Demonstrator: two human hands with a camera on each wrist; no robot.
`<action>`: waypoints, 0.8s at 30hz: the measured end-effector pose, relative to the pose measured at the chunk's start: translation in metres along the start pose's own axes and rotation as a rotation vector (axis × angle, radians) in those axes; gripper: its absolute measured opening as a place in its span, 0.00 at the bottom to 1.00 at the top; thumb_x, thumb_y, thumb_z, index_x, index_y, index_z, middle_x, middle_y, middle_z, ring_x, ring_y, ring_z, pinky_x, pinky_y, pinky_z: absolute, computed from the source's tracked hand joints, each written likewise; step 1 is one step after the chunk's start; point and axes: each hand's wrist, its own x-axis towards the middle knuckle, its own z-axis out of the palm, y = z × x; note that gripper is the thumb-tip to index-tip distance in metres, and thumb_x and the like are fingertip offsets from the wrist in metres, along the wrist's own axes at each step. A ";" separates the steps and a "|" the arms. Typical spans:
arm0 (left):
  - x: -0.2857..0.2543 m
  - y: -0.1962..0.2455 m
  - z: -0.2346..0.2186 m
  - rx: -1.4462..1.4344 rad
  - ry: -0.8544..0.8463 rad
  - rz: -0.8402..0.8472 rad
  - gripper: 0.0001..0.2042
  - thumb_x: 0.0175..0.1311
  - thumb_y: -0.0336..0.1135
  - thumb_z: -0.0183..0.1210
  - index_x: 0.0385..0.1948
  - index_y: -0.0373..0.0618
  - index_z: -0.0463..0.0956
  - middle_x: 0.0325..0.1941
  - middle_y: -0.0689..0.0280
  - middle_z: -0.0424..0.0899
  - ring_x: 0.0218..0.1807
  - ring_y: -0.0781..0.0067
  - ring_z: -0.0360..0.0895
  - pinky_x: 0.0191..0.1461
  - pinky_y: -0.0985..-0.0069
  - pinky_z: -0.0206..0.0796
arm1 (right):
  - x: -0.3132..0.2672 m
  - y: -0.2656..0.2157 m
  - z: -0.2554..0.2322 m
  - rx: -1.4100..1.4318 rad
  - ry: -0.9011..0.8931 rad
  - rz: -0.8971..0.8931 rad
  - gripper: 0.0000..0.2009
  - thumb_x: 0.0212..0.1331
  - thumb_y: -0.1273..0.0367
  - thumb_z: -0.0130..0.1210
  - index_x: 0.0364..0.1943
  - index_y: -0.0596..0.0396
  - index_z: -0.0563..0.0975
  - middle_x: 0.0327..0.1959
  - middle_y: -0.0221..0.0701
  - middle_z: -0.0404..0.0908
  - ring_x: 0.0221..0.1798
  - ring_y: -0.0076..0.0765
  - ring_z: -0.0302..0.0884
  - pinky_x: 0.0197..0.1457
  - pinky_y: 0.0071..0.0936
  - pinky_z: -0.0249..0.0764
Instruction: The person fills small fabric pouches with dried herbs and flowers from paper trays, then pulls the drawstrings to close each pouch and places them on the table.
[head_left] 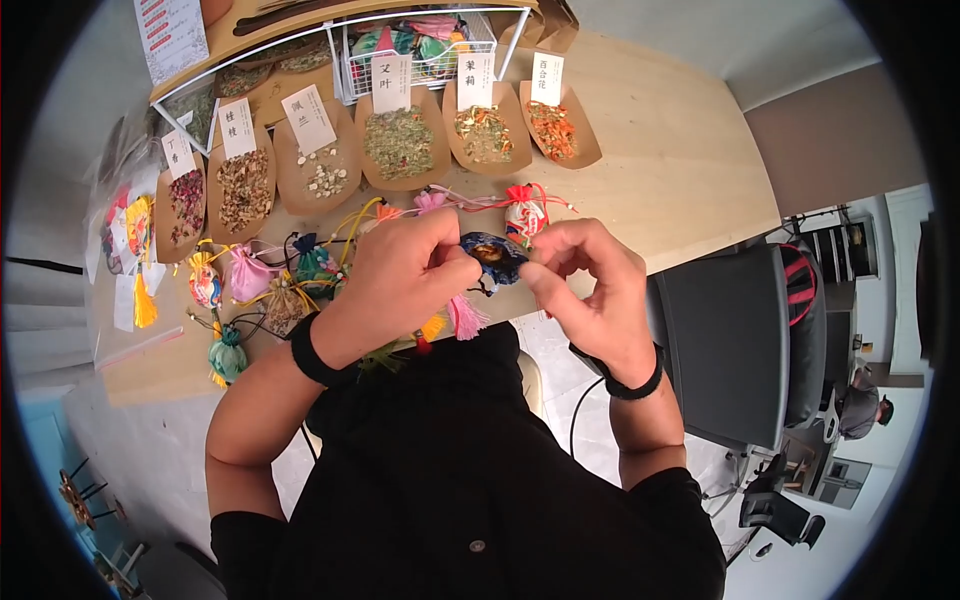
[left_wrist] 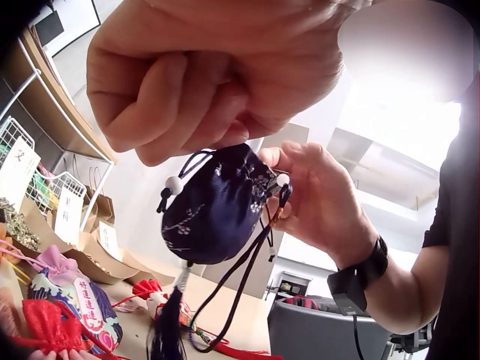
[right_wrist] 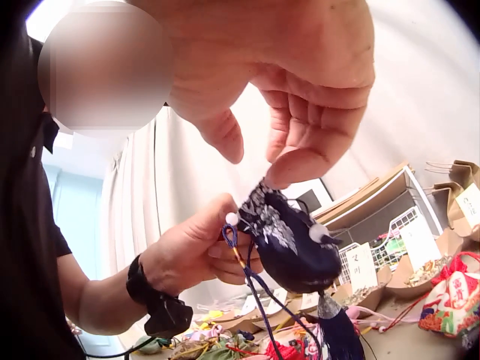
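Note:
A navy satin drawstring pouch with pale floral embroidery hangs between both hands above the table edge. My left hand grips its rim with curled fingers. My right hand is at the opposite side of the mouth; in the right wrist view one fingertip touches the rim while the thumb stands apart. In the head view the mouth is spread and something brownish shows inside. White beads, a looped dark cord and a dark tassel dangle from the pouch.
Several paper trays of dried herbs with labels line the table's far side, before a white wire basket. Colourful pouches, such as a pink one and a red-topped one, lie nearer. A grey chair stands right.

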 end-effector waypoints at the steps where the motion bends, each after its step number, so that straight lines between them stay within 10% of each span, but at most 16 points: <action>1: 0.001 0.000 0.004 0.000 0.012 0.007 0.11 0.57 0.33 0.66 0.24 0.41 0.71 0.18 0.63 0.78 0.21 0.67 0.76 0.28 0.66 0.65 | 0.001 -0.005 0.002 0.000 0.006 0.080 0.11 0.58 0.72 0.71 0.42 0.60 0.82 0.32 0.34 0.83 0.27 0.27 0.81 0.30 0.27 0.77; 8: 0.002 0.002 0.015 -0.008 0.061 0.020 0.12 0.56 0.33 0.68 0.24 0.41 0.71 0.18 0.63 0.79 0.21 0.67 0.77 0.27 0.67 0.66 | 0.000 0.011 0.011 -0.306 0.020 0.069 0.08 0.58 0.73 0.69 0.38 0.61 0.82 0.26 0.39 0.83 0.24 0.33 0.82 0.29 0.31 0.77; 11: 0.001 -0.004 0.019 0.056 0.080 0.075 0.11 0.60 0.27 0.64 0.25 0.43 0.67 0.17 0.70 0.70 0.19 0.83 0.68 0.23 0.73 0.58 | -0.001 0.005 0.012 -0.249 0.044 0.109 0.06 0.58 0.74 0.67 0.34 0.62 0.82 0.24 0.41 0.83 0.23 0.35 0.83 0.29 0.32 0.77; 24: 0.011 -0.002 0.015 0.191 0.082 0.051 0.14 0.54 0.31 0.67 0.32 0.45 0.67 0.17 0.67 0.70 0.20 0.73 0.71 0.26 0.67 0.59 | -0.001 0.010 0.020 -0.535 0.113 0.025 0.07 0.54 0.71 0.67 0.29 0.57 0.79 0.21 0.36 0.82 0.22 0.44 0.83 0.28 0.38 0.77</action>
